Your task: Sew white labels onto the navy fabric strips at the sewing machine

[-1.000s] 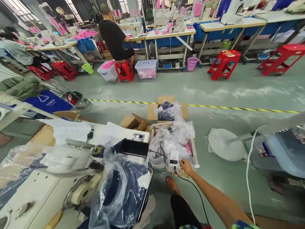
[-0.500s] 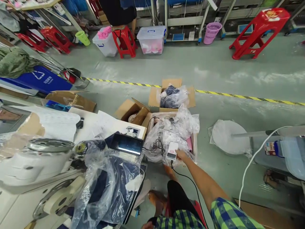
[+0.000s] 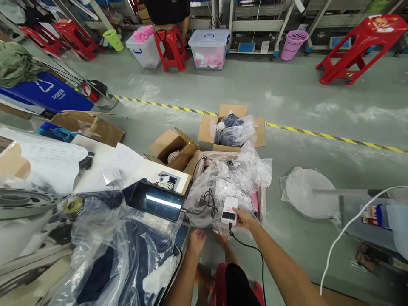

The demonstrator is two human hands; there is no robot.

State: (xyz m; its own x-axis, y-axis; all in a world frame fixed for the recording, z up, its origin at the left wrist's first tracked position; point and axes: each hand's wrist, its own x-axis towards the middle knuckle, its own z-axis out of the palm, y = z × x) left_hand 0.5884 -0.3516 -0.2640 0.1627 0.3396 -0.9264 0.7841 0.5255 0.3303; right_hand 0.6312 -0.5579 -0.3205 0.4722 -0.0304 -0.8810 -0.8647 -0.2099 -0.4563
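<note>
A white power bank [image 3: 229, 210] with a dark end panel lies over the plastic-filled box [image 3: 263, 199]; a black cable [image 3: 251, 246] runs down from it. My right hand [image 3: 245, 218] has its fingers on the power bank's right edge. My left hand [image 3: 197, 240] is beside the box's lower left corner, fingers loosely bent and apart, with nothing seen in it. A dark phone [image 3: 156, 199] rests at the table's edge, and a cable leads from it to a black coil [image 3: 208, 203] on the clear plastic bags.
An open carton [image 3: 207, 129] with bagged dark items stands behind the box, another carton [image 3: 162, 144] to its left. Sewing machine parts and bagged navy fabric [image 3: 143, 250] cover the near left. A plastic-wrapped round base [image 3: 309, 191] stands at right.
My left hand has come up from the bottom edge to beside the box. The view has shifted slightly. My right hand still holds the power bank, now a little lower.
</note>
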